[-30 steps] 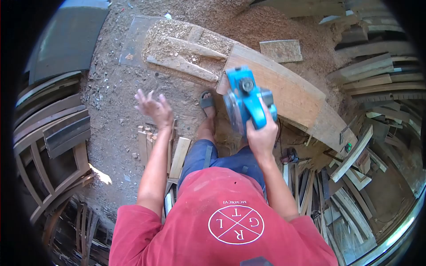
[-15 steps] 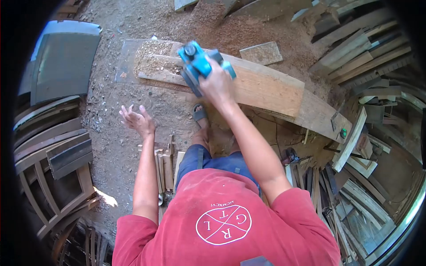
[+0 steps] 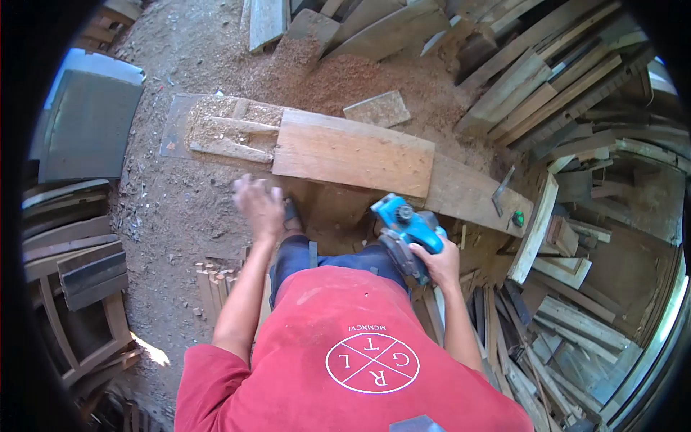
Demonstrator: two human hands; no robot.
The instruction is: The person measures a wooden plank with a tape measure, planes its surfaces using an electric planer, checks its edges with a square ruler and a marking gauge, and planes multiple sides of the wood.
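My right hand [image 3: 443,261] is wrapped round the rear handle of a teal electric planer [image 3: 410,227], held in the air between my body and the wooden board. My left hand [image 3: 259,207], slightly blurred, is empty with its fingers apart, just short of the bench's near edge. A wide reddish-brown wooden board [image 3: 353,151] lies flat on the long low bench [image 3: 464,183]. Wood shavings [image 3: 237,115] cover the bench's left end, around the narrow wooden pieces there. Both hands are apart from the board.
A hammer [image 3: 502,191] and a green tape measure [image 3: 518,218] rest on the bench's right end. Behind it, a short plank [image 3: 378,109] lies among sawdust [image 3: 324,83]. Stacked timber [image 3: 554,86] fills the right side; wooden frames [image 3: 79,309] stand at left.
The planer in my right hand has come off the board and back towards my body, to the right. My left hand has moved right, closer to the board. The view has shifted.
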